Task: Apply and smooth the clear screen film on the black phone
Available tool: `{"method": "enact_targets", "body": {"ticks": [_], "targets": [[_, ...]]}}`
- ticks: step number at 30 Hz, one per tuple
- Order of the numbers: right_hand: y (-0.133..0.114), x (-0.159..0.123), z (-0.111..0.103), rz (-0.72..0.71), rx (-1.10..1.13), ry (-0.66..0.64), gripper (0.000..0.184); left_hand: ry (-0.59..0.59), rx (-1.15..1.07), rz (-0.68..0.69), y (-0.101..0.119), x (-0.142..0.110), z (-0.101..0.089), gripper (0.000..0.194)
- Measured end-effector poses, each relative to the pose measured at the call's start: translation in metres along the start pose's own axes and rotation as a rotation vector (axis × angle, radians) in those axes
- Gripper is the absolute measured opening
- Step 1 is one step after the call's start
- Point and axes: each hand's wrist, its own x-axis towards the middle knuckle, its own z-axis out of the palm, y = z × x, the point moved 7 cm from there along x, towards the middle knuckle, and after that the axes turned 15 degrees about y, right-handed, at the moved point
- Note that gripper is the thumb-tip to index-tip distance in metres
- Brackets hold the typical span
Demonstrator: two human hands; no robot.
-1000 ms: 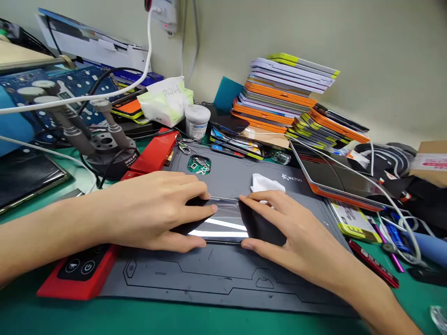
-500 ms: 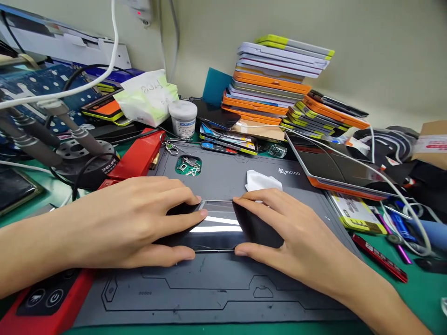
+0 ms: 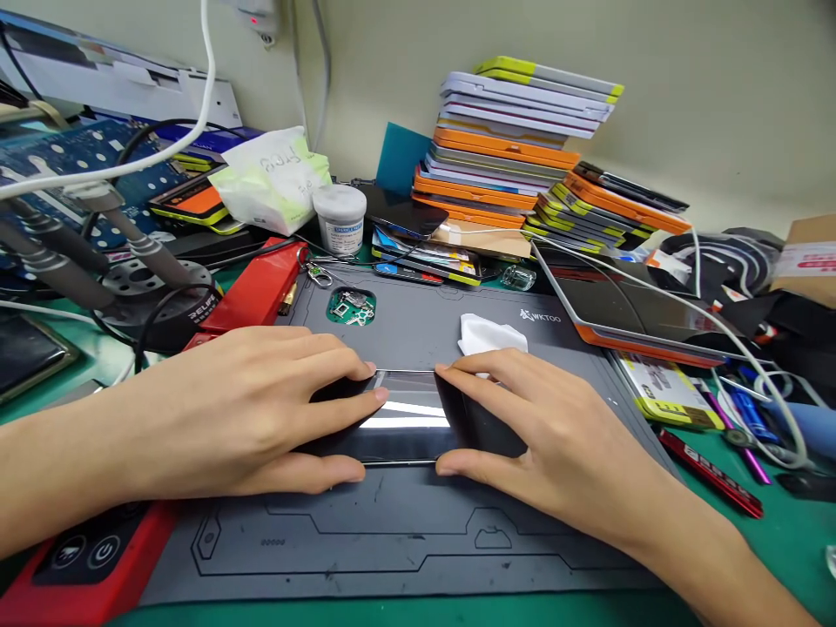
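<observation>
A smartphone (image 3: 408, 440) with a dark glossy screen lies sideways on the grey work mat (image 3: 313, 549), reflecting bright strips of light. My left hand (image 3: 274, 418) covers its left part, thumb along the near edge, fingers at the far edge and on the glass. On the right part, my right hand (image 3: 529, 418) grips the two long edges between thumb and fingers. Both hands hide the phone's ends. Just behind my right hand sits a crumpled white cloth (image 3: 491, 334). Small metal parts lie in the green recess (image 3: 353, 306) of the mat.
A red device (image 3: 124, 566) runs along the left, beside a black round-based stand (image 3: 163, 292). At the back are a white tub (image 3: 340, 222) and stacked orange and yellow cases (image 3: 500, 161). A tablet-like panel (image 3: 640, 305) and a red tool (image 3: 711, 470) lie right.
The whole view shifts up slightly. Both hands keep the same grip on the phone, with no clear movement relative to the mat.
</observation>
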Motion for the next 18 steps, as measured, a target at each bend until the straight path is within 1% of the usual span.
{"method": "enact_targets", "body": {"ticks": [5,11,14,16,18], "targets": [[-0.0068,-0.0001,-0.0011,-0.047,-0.053,0.006,0.053,-0.008,-0.001,0.02,0.0012,0.001,-0.001,0.04],[-0.007,0.0006,-0.0003,-0.071,-0.062,0.018,0.053,-0.01,-0.007,0.022,0.0035,0.0027,-0.0021,0.038],[-0.007,0.0,-0.0003,-0.077,-0.077,0.024,0.053,-0.025,-0.007,0.013,0.003,0.0036,-0.0023,0.036],[-0.0075,0.0,0.0002,-0.082,-0.087,0.022,0.053,-0.061,-0.022,-0.006,0.0007,0.0028,0.0005,0.035],[-0.0075,0.0008,0.0013,-0.082,-0.098,0.016,0.054,-0.069,-0.045,-0.037,-0.0033,0.0016,0.0031,0.036]]}}
